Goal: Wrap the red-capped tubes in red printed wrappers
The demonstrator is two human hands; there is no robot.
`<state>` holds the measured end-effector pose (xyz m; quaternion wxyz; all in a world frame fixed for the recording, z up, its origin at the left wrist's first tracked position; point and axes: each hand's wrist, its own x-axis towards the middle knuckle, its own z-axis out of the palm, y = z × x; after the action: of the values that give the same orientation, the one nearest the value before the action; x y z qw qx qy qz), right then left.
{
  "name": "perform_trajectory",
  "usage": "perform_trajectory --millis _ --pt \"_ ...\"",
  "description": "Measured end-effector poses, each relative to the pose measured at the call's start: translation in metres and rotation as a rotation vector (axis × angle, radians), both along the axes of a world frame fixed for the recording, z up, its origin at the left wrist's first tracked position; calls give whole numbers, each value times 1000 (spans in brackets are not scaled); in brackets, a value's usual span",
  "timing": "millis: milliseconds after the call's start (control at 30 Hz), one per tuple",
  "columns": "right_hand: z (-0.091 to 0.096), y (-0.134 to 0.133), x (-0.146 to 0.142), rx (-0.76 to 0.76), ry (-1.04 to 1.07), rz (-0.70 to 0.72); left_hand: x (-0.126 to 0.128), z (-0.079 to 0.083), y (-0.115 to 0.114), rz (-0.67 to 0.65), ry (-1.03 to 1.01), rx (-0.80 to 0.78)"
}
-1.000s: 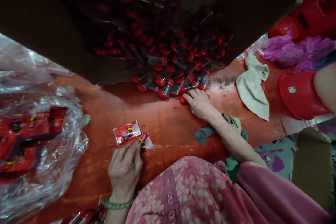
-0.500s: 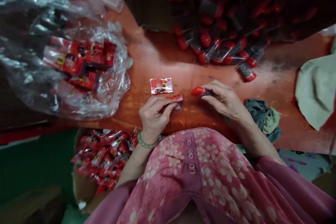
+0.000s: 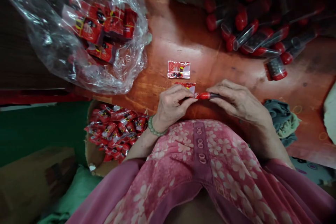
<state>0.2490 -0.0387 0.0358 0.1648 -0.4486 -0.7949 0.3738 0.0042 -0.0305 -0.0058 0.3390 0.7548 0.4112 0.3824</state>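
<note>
My left hand [image 3: 175, 106] pinches a small red printed plastic packet [image 3: 189, 86], with fingers closed; part of the packet is hidden behind them. In my right hand [image 3: 236, 101], between thumb and fingers, is a small dark see-through tube with a red cap [image 3: 203, 96]. The cap points left and meets the clear plastic at my left fingertips; whether it is inside the packet I cannot tell. Just beyond my left hand, a flat red and white printed packet [image 3: 179, 69] lies on the orange-red table [image 3: 162, 45].
A clear plastic bag [image 3: 131, 73] with bundled red packets lies at left. Several red-capped tubes [image 3: 258, 40] spill from a dark box at upper right. Below left stands a carton [image 3: 90, 147] of filled red packets. A bunched cloth [image 3: 280, 119] sits by my right forearm.
My hands have come together, bringing the tube's red cap to the packet at my left fingertips. The camera view has shifted, so the table things appear elsewhere in the picture.
</note>
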Motion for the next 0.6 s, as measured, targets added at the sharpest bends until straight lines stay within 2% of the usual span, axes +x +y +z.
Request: perform_trajectory --millis 167,400,600 --pt "8 11 8 -103 -102 97 1 -2 -2 -56 126 33" --pt "9 17 7 -167 -223 199 6 -1 -1 -100 144 55" --pt "21 18 16 -227 -225 182 4 -2 -2 -96 122 25"
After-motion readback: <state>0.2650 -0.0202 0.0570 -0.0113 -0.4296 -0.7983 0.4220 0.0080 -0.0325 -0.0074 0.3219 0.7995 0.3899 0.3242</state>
